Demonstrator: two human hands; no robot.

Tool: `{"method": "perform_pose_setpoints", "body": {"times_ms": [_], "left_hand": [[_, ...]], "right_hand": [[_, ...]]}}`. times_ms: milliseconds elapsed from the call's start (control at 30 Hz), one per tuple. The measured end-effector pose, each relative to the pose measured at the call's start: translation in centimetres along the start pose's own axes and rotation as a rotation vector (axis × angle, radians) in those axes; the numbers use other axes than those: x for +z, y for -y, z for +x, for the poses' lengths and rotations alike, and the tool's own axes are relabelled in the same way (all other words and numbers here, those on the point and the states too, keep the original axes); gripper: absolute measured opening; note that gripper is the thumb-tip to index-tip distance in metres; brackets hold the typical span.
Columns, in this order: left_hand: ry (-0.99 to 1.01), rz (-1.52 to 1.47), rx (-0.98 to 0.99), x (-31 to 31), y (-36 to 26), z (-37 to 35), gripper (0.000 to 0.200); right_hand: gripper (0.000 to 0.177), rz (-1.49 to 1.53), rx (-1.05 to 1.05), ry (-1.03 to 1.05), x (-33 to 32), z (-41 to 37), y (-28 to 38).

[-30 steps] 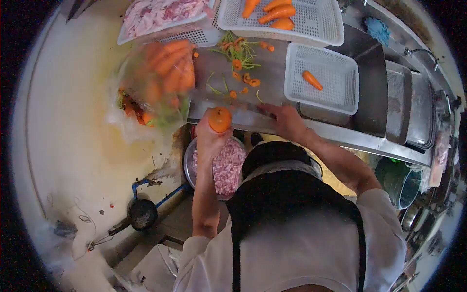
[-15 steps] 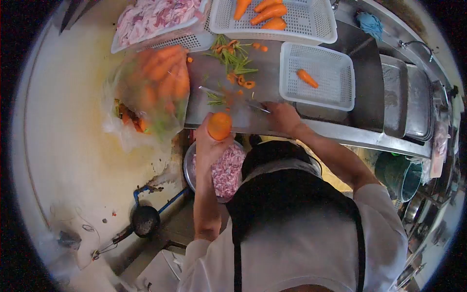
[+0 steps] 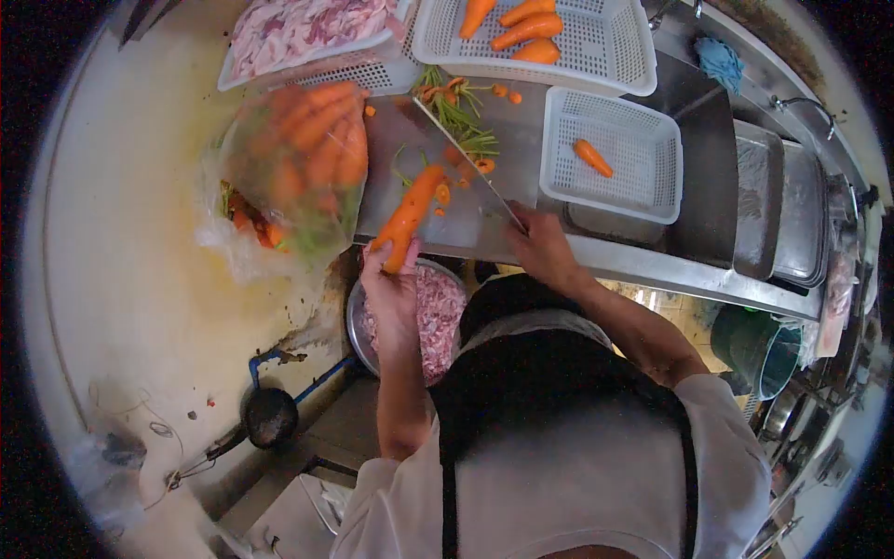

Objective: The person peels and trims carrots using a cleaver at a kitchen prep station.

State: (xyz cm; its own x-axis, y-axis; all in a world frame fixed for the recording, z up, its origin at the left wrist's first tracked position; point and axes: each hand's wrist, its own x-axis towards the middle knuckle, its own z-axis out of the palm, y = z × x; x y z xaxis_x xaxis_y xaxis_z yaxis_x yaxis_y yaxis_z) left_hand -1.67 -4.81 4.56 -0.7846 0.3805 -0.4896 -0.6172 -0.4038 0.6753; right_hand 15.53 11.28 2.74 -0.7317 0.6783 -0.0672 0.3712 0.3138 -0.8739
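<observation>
My left hand (image 3: 389,284) grips a large carrot (image 3: 412,212) near its lower end, and the carrot slants up and to the right over the steel counter (image 3: 386,191). In my right hand (image 3: 543,244) is a knife (image 3: 470,166), held by its handle; its long blade points up and left, to the right of the carrot and apart from it. Cut carrot ends (image 3: 443,192) and green stem trimmings (image 3: 456,112) lie on the counter around the blade. Right of the knife, a small white basket (image 3: 549,140) holds one carrot (image 3: 593,158).
A clear bag of carrots (image 3: 298,158) sits on the left. Behind the counter are a larger basket (image 3: 643,74) with several carrots and a tray of pale meat (image 3: 307,37). Below my left hand stands a bowl of chopped meat (image 3: 438,321). Metal trays (image 3: 796,214) lie at right.
The carrot has turned from end-on to lengthwise in my left hand, which has moved slightly down. The knife blade has swung up to a steeper angle above the trimmings.
</observation>
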Motion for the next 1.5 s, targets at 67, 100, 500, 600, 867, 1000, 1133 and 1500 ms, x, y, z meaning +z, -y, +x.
{"method": "perform_pose_setpoints", "body": {"times_ms": [67,100,500,600,867,1000,1133,1500], "left_hand": [[-0.001,-0.021,0.01,-0.8,0.7,0.5,0.036],[0.002,-0.042,0.021,-1.1,1.0,0.6,0.036],[0.234,-0.035,0.105,-2.9,-0.9,1.9,0.038],[0.328,0.059,0.218,0.7,-1.9,0.5,0.035],[0.412,0.023,0.09,8.9,0.7,6.1,0.027],[0.749,0.022,0.236,18.7,1.8,9.0,0.036],[0.552,0.427,0.636,18.8,-0.3,5.6,0.033],[0.083,1.981,1.069,-3.5,-20.2,10.5,0.026]], "right_hand": [[0.032,0.058,-0.015,-0.03,-0.9,0.0,2.5],[0.032,0.117,-0.032,-0.062,-1.1,0.0,3.1],[0.03,-0.21,0.098,0.397,-1.0,-1.0,-5.5],[0.03,-0.002,0.101,0.251,1.1,-2.4,-7.7],[0.026,0.072,0.476,0.096,-3.1,0.1,-5.7],[0.019,0.27,0.541,0.034,-4.5,-1.1,-6.5],[0.033,0.173,0.484,0.006,-5.5,-3.5,-6.8],[0.021,0.473,0.479,-0.079,-5.8,-7.7,-11.1]]}}
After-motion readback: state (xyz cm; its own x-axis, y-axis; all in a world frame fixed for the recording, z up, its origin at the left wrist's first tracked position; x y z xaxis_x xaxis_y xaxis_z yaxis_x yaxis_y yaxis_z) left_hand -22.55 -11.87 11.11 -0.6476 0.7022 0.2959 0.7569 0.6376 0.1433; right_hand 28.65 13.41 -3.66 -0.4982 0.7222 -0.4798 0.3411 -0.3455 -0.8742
